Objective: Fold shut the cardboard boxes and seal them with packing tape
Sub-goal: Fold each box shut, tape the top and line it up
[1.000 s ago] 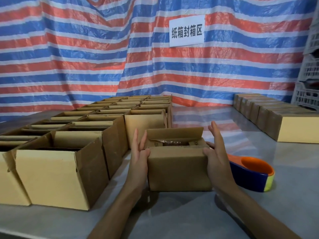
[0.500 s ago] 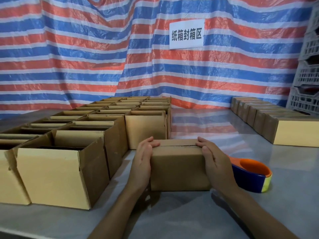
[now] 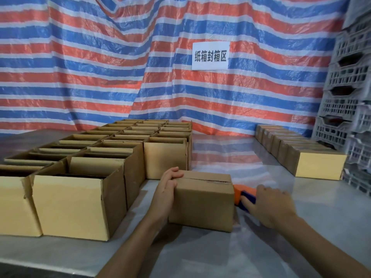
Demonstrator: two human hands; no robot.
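Head view: one box [image 3: 202, 203], flaps folded, on counter [image 3: 301, 227].
Left hand [image 3: 166, 189]: fingers curled over its top left edge.
Right hand [image 3: 269, 205]: on one tape dispenser [image 3: 245, 192], grip unclear.
Open boxes [image 3: 80, 197]: three columns, left.

Striped tarp [image 3: 80, 67] backs a grey table [image 3: 301, 217]; seemingly plastic crates [image 3: 345, 77] stack right.

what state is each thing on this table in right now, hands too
front box, flaps folded shut, no tape seen on the seam
left hand, fingers curled over the front box's top left edge
right hand, on the tape dispenser, grip unclear
tape dispenser, lying right of the front box
left boxes, open, flaps up
right boxes, closed
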